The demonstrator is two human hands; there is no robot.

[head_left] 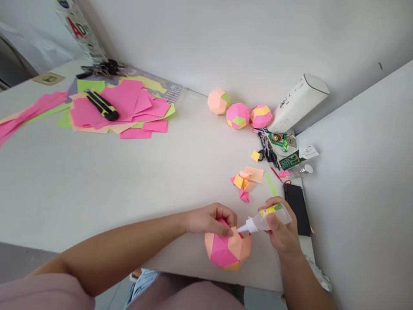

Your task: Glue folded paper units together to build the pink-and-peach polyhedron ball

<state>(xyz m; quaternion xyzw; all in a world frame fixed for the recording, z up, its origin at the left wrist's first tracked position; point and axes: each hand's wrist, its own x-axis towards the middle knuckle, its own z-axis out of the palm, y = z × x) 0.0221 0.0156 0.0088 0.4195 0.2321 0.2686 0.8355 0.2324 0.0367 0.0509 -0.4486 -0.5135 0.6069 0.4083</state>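
My left hand [213,220] grips the top of a folded paper ball [224,252] in pink, peach and some orange, near the table's front edge. An opening shows in the ball's upper right side. My right hand [284,230] is wrapped round a clear glue bottle [274,216] with a white nozzle and a yellow and green label. The bottle is tilted, its tip at the edge of the opening beside my left fingers. Whether glue is coming out I cannot tell. Beyond the hands lies a small heap of folded paper pieces [243,181] in orange, peach and pink.
Three finished paper balls [238,115] sit by the wall. A white box-like container [298,103], scissors [267,150] and a black pouch [297,209] line the right side. On the left, a utility knife [102,105] rests on coloured paper sheets [125,101].
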